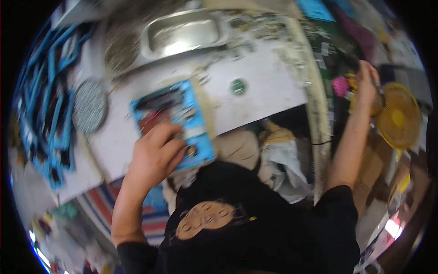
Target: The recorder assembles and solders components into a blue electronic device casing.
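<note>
Fingers of the left hand (155, 153) are curled down on the blue box (175, 123), which lies on the white counter (269, 86) just below the steel sink (182, 32), its long axis running away from the wrist. The right hand (367, 80) (grip unclear) is stretched well right of the box, beside a yellow fan (399, 116).

A flat rectangular blue package with a dark window and a red-brown patch (175, 121) lies tilted on the white surface (269, 86), overhanging its near edge. The fingers (171, 146) of the left hand (153, 157) rest on its lower half, so its upper part shows just beyond them. A small round green label (238, 86) sits on the surface, well beyond the fingers and to their right.
</note>
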{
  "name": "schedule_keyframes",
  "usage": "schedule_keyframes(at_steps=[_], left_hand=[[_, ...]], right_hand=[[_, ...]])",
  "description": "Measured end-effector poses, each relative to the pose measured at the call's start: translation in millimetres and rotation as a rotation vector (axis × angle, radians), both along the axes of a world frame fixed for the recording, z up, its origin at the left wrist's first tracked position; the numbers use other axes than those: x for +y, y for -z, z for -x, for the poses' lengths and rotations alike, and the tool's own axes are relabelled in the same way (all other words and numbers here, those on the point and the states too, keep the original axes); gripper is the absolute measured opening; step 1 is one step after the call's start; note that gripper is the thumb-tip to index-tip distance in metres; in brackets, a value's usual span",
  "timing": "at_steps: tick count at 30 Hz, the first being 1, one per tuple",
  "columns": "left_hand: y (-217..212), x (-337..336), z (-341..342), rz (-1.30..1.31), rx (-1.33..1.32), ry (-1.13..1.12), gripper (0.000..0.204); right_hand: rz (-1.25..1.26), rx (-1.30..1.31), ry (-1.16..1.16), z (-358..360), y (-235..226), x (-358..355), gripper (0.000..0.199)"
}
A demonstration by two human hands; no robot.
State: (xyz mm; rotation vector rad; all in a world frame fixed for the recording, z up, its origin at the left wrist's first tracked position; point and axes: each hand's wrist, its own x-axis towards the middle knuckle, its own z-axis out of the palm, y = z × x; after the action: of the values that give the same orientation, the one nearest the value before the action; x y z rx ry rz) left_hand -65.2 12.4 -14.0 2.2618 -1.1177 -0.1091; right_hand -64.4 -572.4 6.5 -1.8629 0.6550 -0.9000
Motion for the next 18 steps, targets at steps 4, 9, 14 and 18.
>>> schedule_keyframes(at_steps=[4,9,14,18], left_hand=[[2,7,2,0.051,0.022,-0.025,0.021],[9,16,5,0.137,-0.008,-0.057,0.022],[9,13,1,0.152,-0.062,-0.042,0.024],[9,15,5,0.139,-0.064,-0.069,0.025]], right_hand=[[-0.669,-0.096,-0.162,1,20,-60,0.024],[-0.835,-0.191,-0.406,24,23,-86,0.035],[-0.727,-0.166,-0.282,-4,22,-105,0.023],[-0.933,-0.233,-0.504,17,17,23,0.030]])
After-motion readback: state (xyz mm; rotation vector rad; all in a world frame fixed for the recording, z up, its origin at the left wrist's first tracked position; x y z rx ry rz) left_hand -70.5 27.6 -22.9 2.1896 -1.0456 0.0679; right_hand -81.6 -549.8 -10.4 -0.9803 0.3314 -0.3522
